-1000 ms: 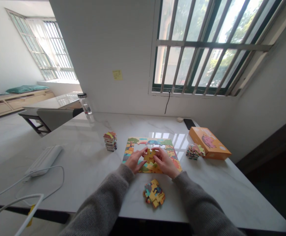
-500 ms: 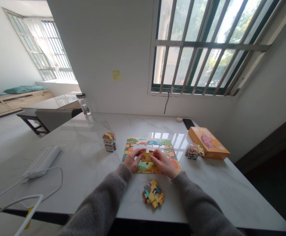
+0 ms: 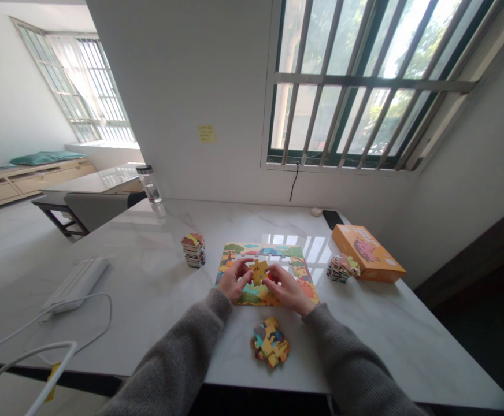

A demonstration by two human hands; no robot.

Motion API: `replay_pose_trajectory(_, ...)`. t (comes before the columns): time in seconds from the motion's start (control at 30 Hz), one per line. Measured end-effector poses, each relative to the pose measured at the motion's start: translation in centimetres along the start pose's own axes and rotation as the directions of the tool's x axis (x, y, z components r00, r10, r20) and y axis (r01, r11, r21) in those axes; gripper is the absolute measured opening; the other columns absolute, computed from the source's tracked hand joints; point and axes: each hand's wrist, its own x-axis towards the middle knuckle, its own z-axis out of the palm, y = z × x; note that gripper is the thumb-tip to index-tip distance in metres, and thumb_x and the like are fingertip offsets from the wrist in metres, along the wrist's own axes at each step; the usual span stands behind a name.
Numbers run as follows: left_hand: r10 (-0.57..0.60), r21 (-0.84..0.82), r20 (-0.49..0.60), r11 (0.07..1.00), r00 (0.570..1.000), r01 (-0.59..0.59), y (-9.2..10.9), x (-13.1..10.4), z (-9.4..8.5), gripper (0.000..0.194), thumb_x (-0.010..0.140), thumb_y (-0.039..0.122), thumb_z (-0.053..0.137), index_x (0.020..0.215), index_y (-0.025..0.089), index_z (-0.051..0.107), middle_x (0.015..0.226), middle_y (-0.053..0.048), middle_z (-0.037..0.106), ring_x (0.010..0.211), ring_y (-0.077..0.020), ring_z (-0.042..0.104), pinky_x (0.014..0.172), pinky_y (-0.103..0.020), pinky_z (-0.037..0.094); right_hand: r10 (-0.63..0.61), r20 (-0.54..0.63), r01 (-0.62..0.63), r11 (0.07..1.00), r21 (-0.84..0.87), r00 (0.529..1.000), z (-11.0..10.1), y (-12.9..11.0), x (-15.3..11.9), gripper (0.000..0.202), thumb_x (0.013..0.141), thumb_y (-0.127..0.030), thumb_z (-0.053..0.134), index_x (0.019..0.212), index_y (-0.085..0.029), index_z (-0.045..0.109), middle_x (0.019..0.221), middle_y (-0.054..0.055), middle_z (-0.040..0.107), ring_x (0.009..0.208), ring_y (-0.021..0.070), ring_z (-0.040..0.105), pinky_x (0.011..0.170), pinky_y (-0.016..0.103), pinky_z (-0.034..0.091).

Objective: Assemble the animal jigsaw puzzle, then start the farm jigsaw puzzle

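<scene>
Between my two hands is a yellow jigsaw puzzle piece point(image 3: 259, 270) with dark marks on its face. My left hand point(image 3: 234, 281) pinches its left edge. The fingers of my right hand point(image 3: 289, 287) close on its right side, next to a small red patch. Beneath both hands lies a colourful jigsaw puzzle point(image 3: 232, 249) whose border is joined, with a pale gap in the middle. Nearer to me, a loose pile of puzzle pieces point(image 3: 270, 342) rests on the white table.
A tall stack of puzzle pieces point(image 3: 193, 251) stands left of the puzzle, and another leaning stack point(image 3: 342, 268) stands right, beside an orange box point(image 3: 367, 252). Behind are a phone point(image 3: 332, 219) and a bottle point(image 3: 149, 185). A white power strip point(image 3: 76, 284) with cables lies at left.
The puzzle piece has been turned between my fingers and now shows its yellow face at a different angle. My right fingers have shifted slightly. The stacks and the pile stay put.
</scene>
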Motion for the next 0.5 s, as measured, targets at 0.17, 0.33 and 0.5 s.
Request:
replay_pose_trajectory(0.17, -0.055, -0.009, -0.014, 0.998, 0.998, 0.055, 0.1, 0.0, -0.3, 0.047, 0.087, 0.048, 0.067, 0.118, 0.014, 0.058, 0.071, 0.004, 0.054, 0.06, -0.0119, 0.059, 0.062, -0.027, 0.052, -0.296, 0.039, 0.295, 0.913, -0.281, 0.954, -2.4, -0.1, -0.2, 0.052, 0.089, -0.022, 0.062, 0.139, -0.028, 0.049, 0.14, 0.01, 0.055, 0.125, 0.0247, 0.053, 0.101, 0.045, 0.049)
replay_pose_trajectory(0.33, -0.069, 0.005, 0.011, 0.998, 0.998, 0.069, 0.2, -0.2, -0.3, 0.046, 0.087, 0.047, 0.066, 0.118, 0.014, 0.059, 0.071, 0.004, 0.054, 0.061, -0.0117, 0.059, 0.062, -0.027, 0.053, -0.331, 0.115, 0.35, 0.877, -0.33, 0.937, -3.0, -0.5, -0.5, 0.043, 0.09, -0.02, 0.063, 0.132, -0.028, 0.057, 0.138, 0.01, 0.058, 0.13, 0.0252, 0.051, 0.109, 0.05, 0.044)
replay_pose_trajectory(0.5, -0.061, 0.011, 0.036, 0.998, 0.998, 0.06, 0.0, -0.3, -0.3, 0.045, 0.088, 0.048, 0.065, 0.119, 0.015, 0.061, 0.072, 0.003, 0.056, 0.061, -0.012, 0.06, 0.063, -0.027, 0.054, -0.322, 0.143, 0.352, 0.88, -0.318, 0.936, -2.9, -0.5, -0.4, 0.045, 0.089, -0.021, 0.065, 0.133, -0.028, 0.056, 0.14, 0.009, 0.055, 0.131, 0.0246, 0.051, 0.108, 0.047, 0.045)
